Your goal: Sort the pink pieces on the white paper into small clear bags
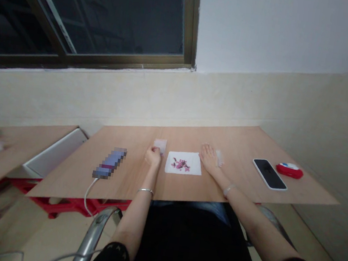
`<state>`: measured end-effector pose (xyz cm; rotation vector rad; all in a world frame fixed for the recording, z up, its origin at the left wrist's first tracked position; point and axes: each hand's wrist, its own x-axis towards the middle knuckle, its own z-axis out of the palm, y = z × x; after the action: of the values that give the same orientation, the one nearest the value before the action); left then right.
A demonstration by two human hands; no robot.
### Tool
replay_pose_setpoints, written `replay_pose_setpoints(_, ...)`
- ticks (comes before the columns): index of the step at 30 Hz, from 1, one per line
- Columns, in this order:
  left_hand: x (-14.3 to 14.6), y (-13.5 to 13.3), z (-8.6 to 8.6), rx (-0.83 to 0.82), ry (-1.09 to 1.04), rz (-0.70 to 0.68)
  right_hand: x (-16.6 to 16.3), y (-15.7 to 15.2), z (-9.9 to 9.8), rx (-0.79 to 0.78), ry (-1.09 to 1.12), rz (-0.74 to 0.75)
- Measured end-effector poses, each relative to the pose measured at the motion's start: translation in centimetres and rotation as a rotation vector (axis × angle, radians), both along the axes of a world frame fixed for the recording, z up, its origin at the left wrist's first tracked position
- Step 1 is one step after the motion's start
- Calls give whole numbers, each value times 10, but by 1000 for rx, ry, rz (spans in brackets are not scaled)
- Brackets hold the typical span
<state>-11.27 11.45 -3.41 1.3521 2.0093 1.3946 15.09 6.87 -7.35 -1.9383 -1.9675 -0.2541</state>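
Observation:
Between my hands a white sheet lies flat on the wooden tabletop, with a pink and dark flower-like design in its middle. My left hand is to the left of the sheet, its fingers curled together over the near end of a small clear plastic packet. Whatever the fingertips pinch is too small to make out. My right hand rests palm down with fingers stretched out, at the sheet's right edge. Just right of it lies another small clear packet, partly hidden by the hand.
A phone with a blurred screen and white cable lies to the left. At right are a white-edged phone and a red case with something white and blue on it. A second table stands at far left; the wall is behind.

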Motion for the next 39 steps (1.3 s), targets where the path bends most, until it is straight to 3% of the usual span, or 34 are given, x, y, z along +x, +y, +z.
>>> replay_pose_setpoints(4, 8, -17, 16, 191, -264, -185, 3, -9, 9, 23, 95, -12)
replay_pose_setpoints(6, 9, -29, 25, 279, -434, -285, 3, -14, 24, 14, 203, -13)
replay_pose_setpoints(9, 11, -48, 42, 276, -548, -411, -1, -17, 58, -16, 523, 17)
replay_pose_setpoints(10, 12, -54, 48, 257, -562, -461, -4, -16, 71, -54, 660, 97)
replay_pose_setpoints(14, 15, -72, 72, 181, -531, -672, -21, -11, 120, -119, 750, 274)
replay_pose_setpoints(18, 16, -85, 89, 133, -463, -781, -32, -21, 150, -374, 994, 691)
replay_pose_setpoints(24, 18, -94, 93, 158, -488, -745, -31, -57, 149, -549, 1188, 693)
replay_pose_setpoints(28, 27, -96, 90, 266, -440, -594, -39, -76, 138, -625, 1252, 696)
replay_pose_setpoints(32, 36, -105, 91, 410, -219, -433, -49, -85, 133, -616, 1343, 691)
replay_pose_setpoints(35, 38, -117, 101, 351, -177, -535, -54, -89, 134, -547, 1417, 661)
replay_pose_setpoints(39, 40, -135, 119, 144, -219, -864, -57, -93, 138, -481, 1522, 619)
